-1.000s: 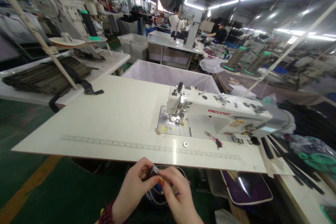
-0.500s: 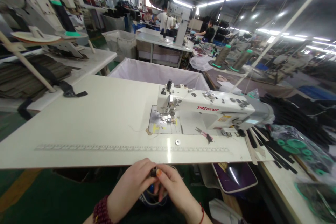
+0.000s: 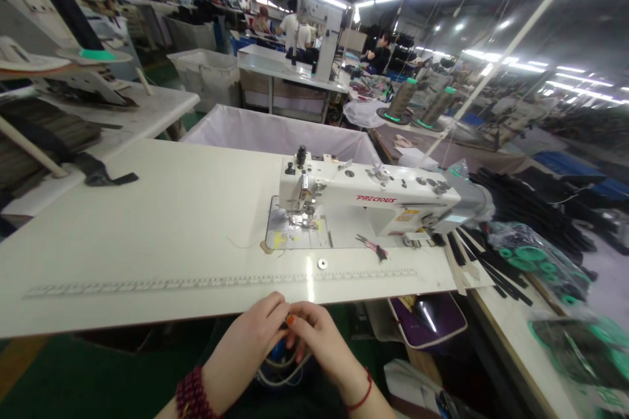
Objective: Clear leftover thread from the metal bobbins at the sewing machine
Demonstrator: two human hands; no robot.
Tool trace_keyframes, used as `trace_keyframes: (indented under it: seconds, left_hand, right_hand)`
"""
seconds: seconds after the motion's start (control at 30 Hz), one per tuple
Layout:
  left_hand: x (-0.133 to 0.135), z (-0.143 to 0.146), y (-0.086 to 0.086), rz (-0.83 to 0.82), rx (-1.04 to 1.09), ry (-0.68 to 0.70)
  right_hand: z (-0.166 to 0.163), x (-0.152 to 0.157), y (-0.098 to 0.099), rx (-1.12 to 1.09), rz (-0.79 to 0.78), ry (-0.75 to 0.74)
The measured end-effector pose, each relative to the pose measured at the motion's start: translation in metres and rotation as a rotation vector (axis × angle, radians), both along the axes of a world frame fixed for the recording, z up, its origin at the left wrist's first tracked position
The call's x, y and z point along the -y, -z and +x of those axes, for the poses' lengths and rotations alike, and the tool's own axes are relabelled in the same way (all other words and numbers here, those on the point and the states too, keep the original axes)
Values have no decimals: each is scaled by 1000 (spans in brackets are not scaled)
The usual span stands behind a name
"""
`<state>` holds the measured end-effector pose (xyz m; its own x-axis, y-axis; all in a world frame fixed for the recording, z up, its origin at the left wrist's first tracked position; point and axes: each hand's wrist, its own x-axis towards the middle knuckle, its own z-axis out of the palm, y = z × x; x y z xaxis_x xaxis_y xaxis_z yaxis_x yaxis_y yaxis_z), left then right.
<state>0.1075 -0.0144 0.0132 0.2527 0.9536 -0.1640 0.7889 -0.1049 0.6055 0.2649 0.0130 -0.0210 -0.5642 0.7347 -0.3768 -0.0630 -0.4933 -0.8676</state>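
Note:
My left hand (image 3: 250, 340) and my right hand (image 3: 317, 337) meet just below the front edge of the white sewing table (image 3: 162, 229). Both pinch a small dark object (image 3: 286, 322) between their fingertips; it is too small to name. A thin cord loop (image 3: 282, 373) hangs under the hands. The white sewing machine (image 3: 368, 200) stands on the table beyond the hands. Small snips (image 3: 371, 247) lie in front of it.
A tape ruler (image 3: 216, 281) runs along the table's front. A white-lined bin (image 3: 275, 134) stands behind the table. Black straps (image 3: 486, 262) and bagged green spools (image 3: 531, 255) lie at right. Stacked dark pieces (image 3: 44, 134) rest on the left table. Other people work farther back.
The view has swung left and down, so the machine sits more centrally. My hands have stayed together on the small object, drawn slightly closer to the table edge.

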Motion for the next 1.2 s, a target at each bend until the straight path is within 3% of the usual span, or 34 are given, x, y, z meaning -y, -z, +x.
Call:
trace_keyframes:
  seconds: [0.2,0.37,0.57,0.7,0.83,0.97,1.07,1.2]
  left_hand:
    - [-2,-6,-5,-25,243,-8]
    - [1,-3,-2,8,298,-51]
    - [5,0,12,61,372,-156]
    - [7,-4,17,-47,755,-330]
    - [9,-8,9,-192,1188,-559]
    - [12,-7,-3,-264,1332,-650]
    - [13,-5,-5,-275,1360,-694]
    - [13,-1,-2,-281,1359,-720]
  right_hand:
    - [2,-1,4,-181,-175,30]
    - [3,-1,2,-118,-141,54]
    - [1,-3,4,148,159,92]
    - [20,-22,7,348,457,205]
    - [59,-63,16,812,908,304]
    - [83,-94,34,1245,1067,199]
    - [80,-96,39,1252,1095,211]
    - [59,-84,32,1058,1147,148]
